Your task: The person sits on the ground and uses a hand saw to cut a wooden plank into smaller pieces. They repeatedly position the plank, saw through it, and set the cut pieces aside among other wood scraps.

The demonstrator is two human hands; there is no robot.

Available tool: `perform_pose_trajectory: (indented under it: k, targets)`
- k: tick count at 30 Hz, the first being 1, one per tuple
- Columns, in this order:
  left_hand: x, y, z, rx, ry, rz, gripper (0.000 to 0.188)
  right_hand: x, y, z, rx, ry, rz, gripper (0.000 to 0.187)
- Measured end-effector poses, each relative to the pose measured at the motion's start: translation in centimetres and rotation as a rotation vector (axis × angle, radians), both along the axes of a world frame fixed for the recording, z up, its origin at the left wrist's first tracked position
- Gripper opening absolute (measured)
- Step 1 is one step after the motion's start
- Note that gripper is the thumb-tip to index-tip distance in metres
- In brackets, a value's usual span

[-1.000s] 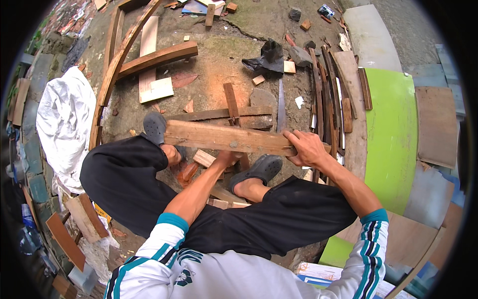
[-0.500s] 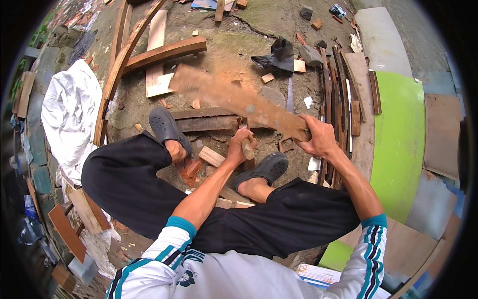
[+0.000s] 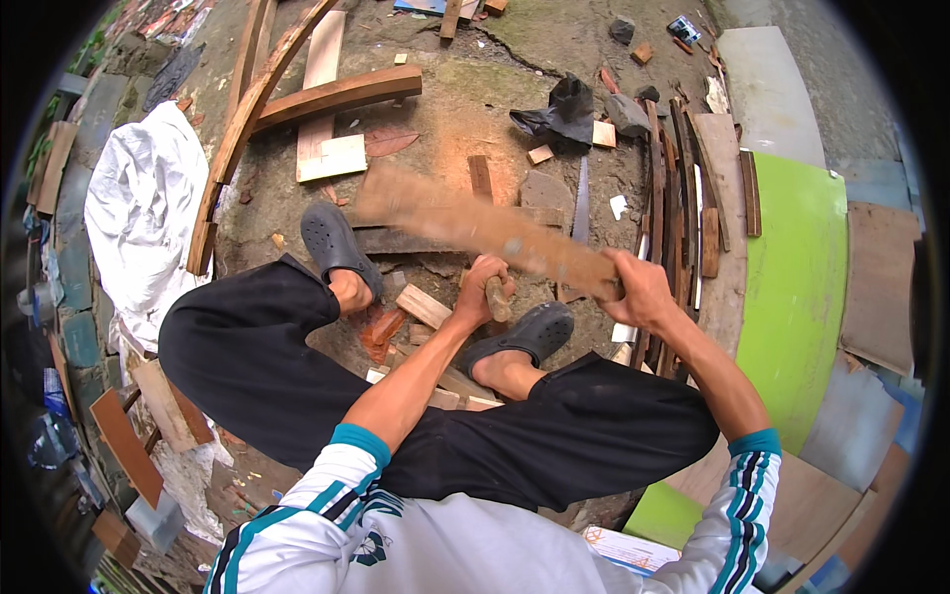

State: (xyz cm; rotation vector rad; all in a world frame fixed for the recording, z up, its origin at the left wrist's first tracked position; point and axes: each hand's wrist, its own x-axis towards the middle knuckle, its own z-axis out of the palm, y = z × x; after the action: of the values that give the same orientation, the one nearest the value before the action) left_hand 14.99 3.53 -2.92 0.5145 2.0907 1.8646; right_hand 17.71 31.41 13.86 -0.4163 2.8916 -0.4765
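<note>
My right hand (image 3: 641, 292) grips one end of a long, flat brown wooden board (image 3: 495, 233), whose blurred far end reaches up to the left. My left hand (image 3: 481, 289) is closed around a round wooden handle (image 3: 498, 300), its butt toward me; the tool's far end is hidden behind the hand and board. Past my left hand, a dark wooden beam (image 3: 396, 241) lies crosswise on the ground, partly covered by the board. My feet in dark clogs (image 3: 332, 238) rest on either side of my left hand.
A saw blade (image 3: 582, 203) lies near crumpled black plastic (image 3: 562, 111). Dark wood strips (image 3: 681, 218) and a green panel (image 3: 792, 287) line the right side. A white cloth (image 3: 143, 218) and a long curved timber (image 3: 247, 119) lie left. Wood offcuts (image 3: 424, 305) sit between my feet.
The board has swung lower toward me, and my right hand has come down slightly with it. My left hand keeps its grip on the wooden handle. The view has shifted slightly.
</note>
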Motion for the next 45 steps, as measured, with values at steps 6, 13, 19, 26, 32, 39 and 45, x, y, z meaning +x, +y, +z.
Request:
perform_pose_trajectory:
  k: [6,13,19,26,32,39,45]
  targets:
    - [0.4,0.1,-1.3,0.039,0.108,0.065,0.024,-0.5,-1.0,0.9,-0.057,0.107,-0.148,0.07]
    - [1.0,-0.6,-2.7,0.075,0.027,-0.019,0.017,0.9,-0.7,2.4,0.212,-0.042,0.126,0.069]
    - [1.3,-0.4,-2.1,0.09,0.221,0.011,0.022,3.5,-0.2,0.2,0.108,-0.069,0.019,0.073]
    - [7.6,-3.2,-6.3,-0.134,0.212,0.036,0.015,4.8,0.2,0.1,0.192,-0.067,0.01,0.074]
    - [3.7,-5.2,-5.0,-0.279,0.118,0.196,0.018,4.1,2.3,-2.1,0.096,0.011,-0.434,0.066]
    - [-2.9,-7.5,-2.1,0.114,-0.304,0.512,0.02,3.8,3.7,-7.1,0.293,-0.486,-0.747,0.071]
    - [-5.9,-11.0,2.1,0.622,-0.383,0.558,0.026,6.1,1.9,-12.4,0.359,-0.455,-0.98,0.087]
